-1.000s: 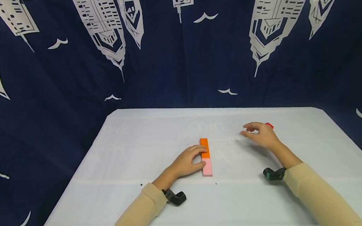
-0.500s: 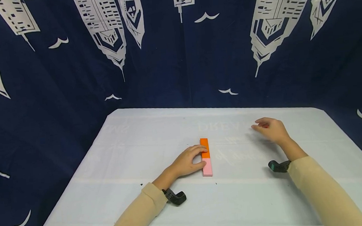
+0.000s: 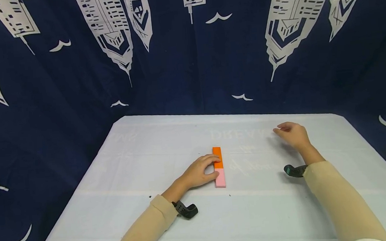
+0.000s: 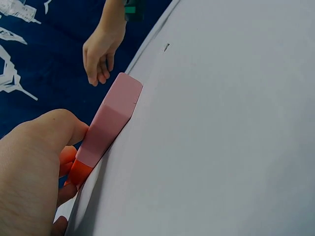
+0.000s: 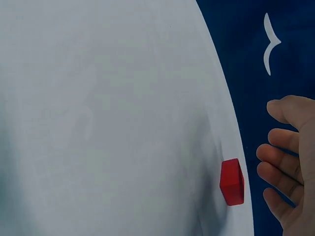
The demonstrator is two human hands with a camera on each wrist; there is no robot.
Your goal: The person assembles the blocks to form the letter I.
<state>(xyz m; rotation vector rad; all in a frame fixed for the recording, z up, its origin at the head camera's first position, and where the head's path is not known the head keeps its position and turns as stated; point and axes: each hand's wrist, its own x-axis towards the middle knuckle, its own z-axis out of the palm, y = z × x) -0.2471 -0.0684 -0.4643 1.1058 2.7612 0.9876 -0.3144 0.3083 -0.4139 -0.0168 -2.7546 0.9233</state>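
Note:
An orange block [image 3: 217, 153] and a pink block [image 3: 220, 179] lie end to end in one straight row on the white table. My left hand [image 3: 199, 172] holds them from the left side: its thumb touches the pink block and its fingers bend over the orange one. In the left wrist view the pink block [image 4: 109, 120] points away from the hand. At the table's far right my right hand [image 3: 293, 133] hovers with loosely bent fingers, holding nothing. Beside it in the right wrist view, a red block [image 5: 232, 182] rests on the table; the head view hides this block behind the hand.
A white cloth covers the table [image 3: 255, 214]. Behind it hangs a dark blue curtain [image 3: 176, 80] with white building and bird prints. Small dark specks dot the cloth near the left forearm. Each wrist wears a black camera.
My right hand has moved right and away from me, over the red block, which showed behind it at first. The left hand and its two blocks have stayed in place.

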